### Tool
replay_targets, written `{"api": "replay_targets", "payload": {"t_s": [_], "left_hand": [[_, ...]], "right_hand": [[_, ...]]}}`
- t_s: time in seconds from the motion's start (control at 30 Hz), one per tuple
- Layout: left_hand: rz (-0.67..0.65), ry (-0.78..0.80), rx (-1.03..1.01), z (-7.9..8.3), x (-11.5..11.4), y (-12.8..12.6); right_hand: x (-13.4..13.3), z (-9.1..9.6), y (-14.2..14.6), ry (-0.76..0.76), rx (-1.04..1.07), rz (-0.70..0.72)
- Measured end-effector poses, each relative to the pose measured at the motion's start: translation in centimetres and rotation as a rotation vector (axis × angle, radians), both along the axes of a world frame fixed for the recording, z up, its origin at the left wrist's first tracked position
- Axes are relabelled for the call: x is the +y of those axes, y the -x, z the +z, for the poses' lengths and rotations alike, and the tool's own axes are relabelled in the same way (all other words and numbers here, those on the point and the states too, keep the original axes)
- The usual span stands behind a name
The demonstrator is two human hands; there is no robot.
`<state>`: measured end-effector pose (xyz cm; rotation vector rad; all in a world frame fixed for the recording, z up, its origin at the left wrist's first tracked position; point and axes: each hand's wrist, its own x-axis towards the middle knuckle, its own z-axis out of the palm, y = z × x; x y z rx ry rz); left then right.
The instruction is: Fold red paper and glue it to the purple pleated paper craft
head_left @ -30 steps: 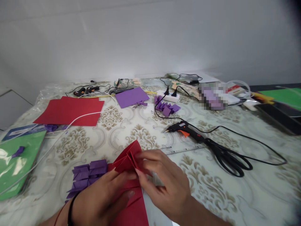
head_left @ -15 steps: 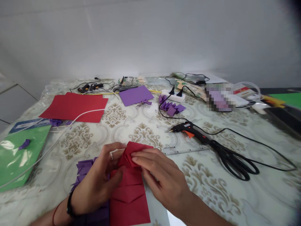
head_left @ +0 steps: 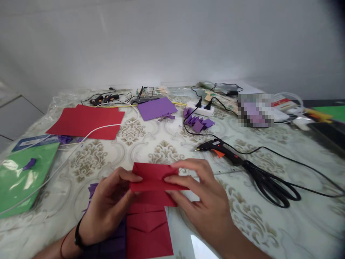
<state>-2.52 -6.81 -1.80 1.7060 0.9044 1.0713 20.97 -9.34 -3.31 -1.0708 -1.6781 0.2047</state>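
Note:
A folded piece of red paper (head_left: 155,176) is stretched between my two hands, its creases partly opened out. My left hand (head_left: 110,201) pinches its left end between thumb and fingers. At the right end, my right hand (head_left: 202,198) grips it with thumb and fingers, the index finger along the upper edge. Below lies a red paper strip (head_left: 149,233) with creases across it, partly hidden by the held piece. Folded purple paper (head_left: 107,244) lies beside that strip, mostly covered by my left hand and forearm.
To the right lie a black glue gun (head_left: 221,149) and black-handled scissors (head_left: 269,187). Red sheets (head_left: 88,122), a purple sheet (head_left: 156,108) and a green pack (head_left: 24,180) spread leftward. Small purple folded pieces (head_left: 199,124) sit near a white power strip (head_left: 202,109). A white cable (head_left: 88,135) crosses the left side.
The red piece was bunched and folded between my fingers; now it is opened into a wide, flatter shape. My right hand has moved right, its fingers more spread along the paper.

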Motion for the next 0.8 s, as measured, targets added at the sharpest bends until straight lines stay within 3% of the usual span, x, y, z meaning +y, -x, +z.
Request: {"api": "replay_targets", "payload": {"t_s": [0.1,0.2,0.27,0.47,0.67,0.8], "left_hand": [[0.130,-0.086,-0.068,0.0,0.1,-0.4],[0.206,-0.110,-0.100,-0.1,0.1,-0.7],[0.189,-0.087,-0.068,0.0,0.3,-0.6],[-0.014,0.053,0.188,0.3,1.2,0.2],[0.092,0.094,0.163,-0.1,0.5,-0.3],[0.066,0.160,0.142,0.2,0.7,-0.4]], "right_hand": [[0.2,-0.3,0.0,0.211,0.214,-0.017],[0.6,-0.3,0.1,0.464,0.473,0.135],[0.7,0.0,0.2,0.561,0.573,0.187],[0.4,0.9,0.1,0.502,0.462,0.165],[-0.1,0.5,0.6,0.681,0.480,0.163],[-0.1,0.5,0.6,0.534,0.396,0.145]]}}
